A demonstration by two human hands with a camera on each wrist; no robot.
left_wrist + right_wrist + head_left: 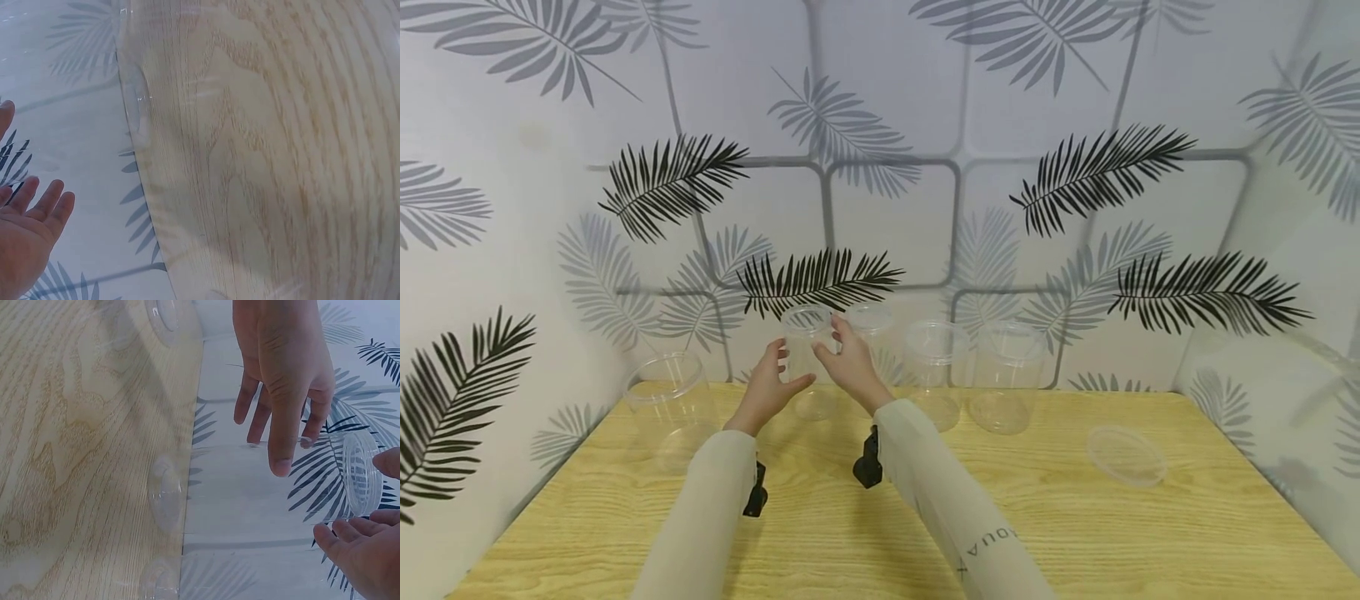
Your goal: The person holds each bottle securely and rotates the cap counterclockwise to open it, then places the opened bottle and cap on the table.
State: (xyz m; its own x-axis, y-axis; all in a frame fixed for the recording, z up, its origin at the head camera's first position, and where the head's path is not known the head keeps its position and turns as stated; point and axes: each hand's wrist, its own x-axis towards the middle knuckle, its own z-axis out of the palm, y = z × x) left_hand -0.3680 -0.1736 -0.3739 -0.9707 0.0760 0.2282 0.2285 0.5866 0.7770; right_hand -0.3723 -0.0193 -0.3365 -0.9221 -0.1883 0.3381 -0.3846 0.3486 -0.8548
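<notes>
One clear lidded jar [803, 360] stands upright on the counter [820, 542], centre of the frame, between left grip [767, 392] and right grip [855, 364], both loosely spread and clasping nothing, fingertip contact indeterminable; transparent wall faint, partly covered by fingers; left grip cut off at the left wrist view's left edge.

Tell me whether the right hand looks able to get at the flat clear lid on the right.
Probably yes: two clear containers stand to the right of the right hand, but the table in front of them leaves a free way, and nothing covers the lid.
</notes>
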